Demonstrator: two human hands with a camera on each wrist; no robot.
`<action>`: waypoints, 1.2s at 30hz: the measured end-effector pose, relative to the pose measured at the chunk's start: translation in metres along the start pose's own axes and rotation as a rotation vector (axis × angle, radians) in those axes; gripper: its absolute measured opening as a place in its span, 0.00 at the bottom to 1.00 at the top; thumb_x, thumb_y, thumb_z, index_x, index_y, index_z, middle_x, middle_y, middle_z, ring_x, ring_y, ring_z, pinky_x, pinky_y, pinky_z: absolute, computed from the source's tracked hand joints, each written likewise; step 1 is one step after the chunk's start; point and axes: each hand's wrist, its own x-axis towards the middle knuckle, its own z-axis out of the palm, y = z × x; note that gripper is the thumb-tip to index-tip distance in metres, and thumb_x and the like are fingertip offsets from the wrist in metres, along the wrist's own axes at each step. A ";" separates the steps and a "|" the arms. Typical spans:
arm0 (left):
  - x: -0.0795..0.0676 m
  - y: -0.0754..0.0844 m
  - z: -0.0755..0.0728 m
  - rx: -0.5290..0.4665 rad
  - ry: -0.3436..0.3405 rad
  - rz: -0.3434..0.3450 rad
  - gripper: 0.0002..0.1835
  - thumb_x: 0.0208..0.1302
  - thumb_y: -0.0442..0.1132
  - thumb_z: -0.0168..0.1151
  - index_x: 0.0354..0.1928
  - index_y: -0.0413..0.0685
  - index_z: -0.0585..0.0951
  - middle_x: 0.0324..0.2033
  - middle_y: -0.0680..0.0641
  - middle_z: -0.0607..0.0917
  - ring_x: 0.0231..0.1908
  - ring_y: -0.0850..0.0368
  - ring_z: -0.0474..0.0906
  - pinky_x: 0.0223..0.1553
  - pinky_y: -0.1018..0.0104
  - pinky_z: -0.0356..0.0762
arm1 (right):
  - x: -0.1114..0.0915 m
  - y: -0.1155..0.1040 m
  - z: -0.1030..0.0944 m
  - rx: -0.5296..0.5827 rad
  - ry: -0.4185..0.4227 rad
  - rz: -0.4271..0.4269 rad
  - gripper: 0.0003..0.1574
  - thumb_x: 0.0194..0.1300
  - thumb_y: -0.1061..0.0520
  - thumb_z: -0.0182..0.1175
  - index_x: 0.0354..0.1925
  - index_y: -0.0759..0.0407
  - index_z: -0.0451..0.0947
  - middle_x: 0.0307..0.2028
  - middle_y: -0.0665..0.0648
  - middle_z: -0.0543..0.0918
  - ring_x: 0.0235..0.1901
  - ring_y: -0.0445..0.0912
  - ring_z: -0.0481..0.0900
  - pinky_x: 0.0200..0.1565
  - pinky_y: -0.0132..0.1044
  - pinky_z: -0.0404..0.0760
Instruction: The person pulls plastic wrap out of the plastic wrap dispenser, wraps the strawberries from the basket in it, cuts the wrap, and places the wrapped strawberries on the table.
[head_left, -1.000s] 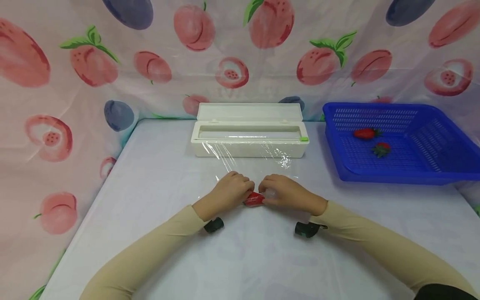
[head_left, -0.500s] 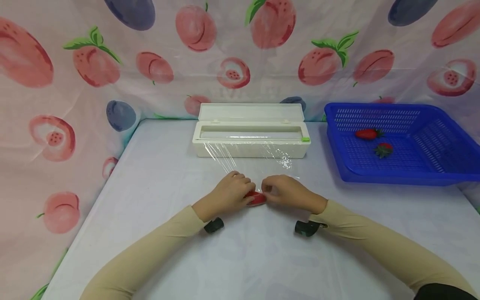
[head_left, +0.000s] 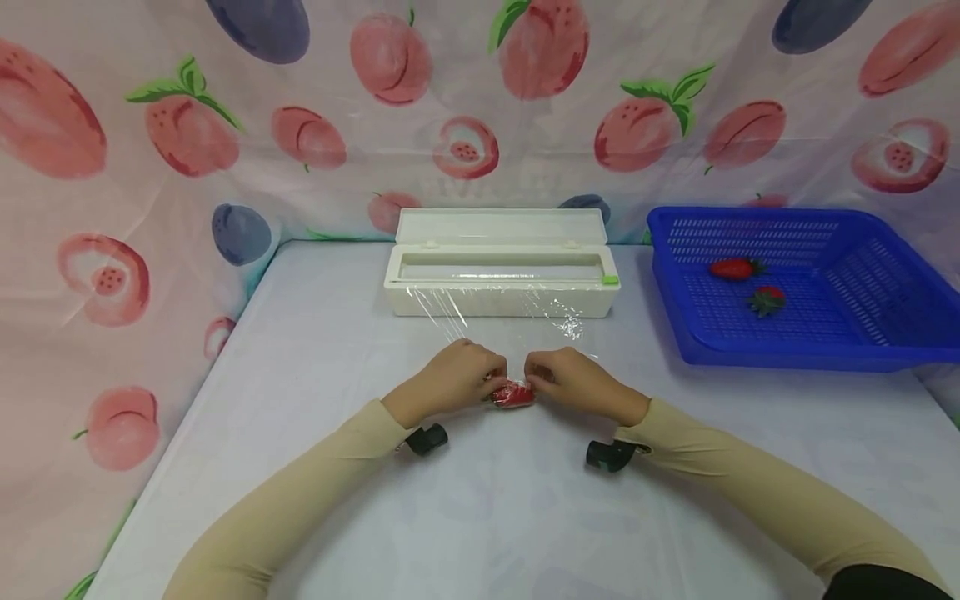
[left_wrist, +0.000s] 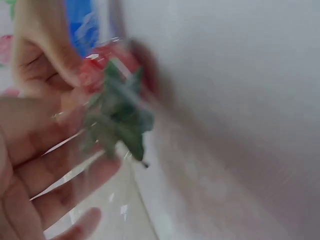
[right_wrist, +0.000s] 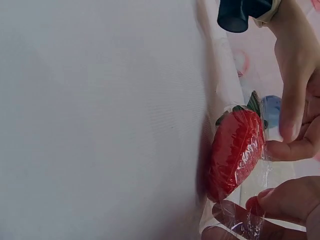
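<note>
A red strawberry [head_left: 513, 394] with green leaves [left_wrist: 120, 110] lies on the white table, wrapped in clear cling film [right_wrist: 257, 220]. My left hand [head_left: 459, 377] is at its leafy end, thumb and forefinger pinching the film beside the fruit; in the left wrist view its other fingers spread under the leaves. At the pointed end, my right hand [head_left: 577, 383] pinches film between thumb and fingers, seen close up in the right wrist view. Film stretches from the hands back to a white dispenser box [head_left: 501, 302] with its lid raised.
A blue plastic basket [head_left: 795, 354] with two strawberries [head_left: 735, 268] stands at the back right. The dispenser has a green slider [head_left: 609, 280] at its right end. Behind the table hangs a fruit-patterned cloth [head_left: 547, 179]. A small black camera sits under each wrist.
The left fingers have shifted from the strawberry's side up to the film, and more of the fruit shows. The right hand has drawn slightly away from the fruit's tip.
</note>
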 end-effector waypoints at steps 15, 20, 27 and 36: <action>-0.001 -0.008 -0.001 -0.193 -0.088 -0.150 0.04 0.62 0.40 0.61 0.29 0.53 0.80 0.24 0.57 0.81 0.26 0.64 0.71 0.33 0.71 0.70 | 0.002 -0.001 0.002 0.020 -0.017 0.035 0.02 0.63 0.59 0.57 0.32 0.56 0.76 0.22 0.48 0.79 0.22 0.37 0.69 0.26 0.28 0.70; -0.001 -0.010 0.002 -0.185 -0.051 -0.154 0.04 0.62 0.41 0.61 0.31 0.52 0.80 0.23 0.56 0.81 0.25 0.64 0.70 0.30 0.71 0.70 | 0.002 0.002 0.003 -0.008 -0.026 0.059 0.02 0.62 0.59 0.59 0.32 0.56 0.75 0.20 0.48 0.77 0.21 0.38 0.69 0.26 0.29 0.68; 0.000 -0.008 0.002 -0.082 -0.016 -0.170 0.04 0.61 0.43 0.63 0.30 0.53 0.81 0.23 0.56 0.83 0.25 0.63 0.75 0.32 0.68 0.72 | 0.005 0.001 0.003 -0.070 -0.045 0.065 0.03 0.60 0.59 0.61 0.32 0.54 0.75 0.23 0.48 0.78 0.23 0.39 0.70 0.27 0.30 0.70; 0.006 -0.011 0.000 0.003 -0.060 -0.170 0.03 0.60 0.38 0.62 0.30 0.52 0.83 0.24 0.55 0.85 0.26 0.62 0.75 0.46 0.59 0.74 | 0.010 0.001 0.002 -0.143 -0.114 0.094 0.02 0.62 0.58 0.60 0.34 0.55 0.78 0.27 0.49 0.82 0.27 0.39 0.74 0.31 0.32 0.73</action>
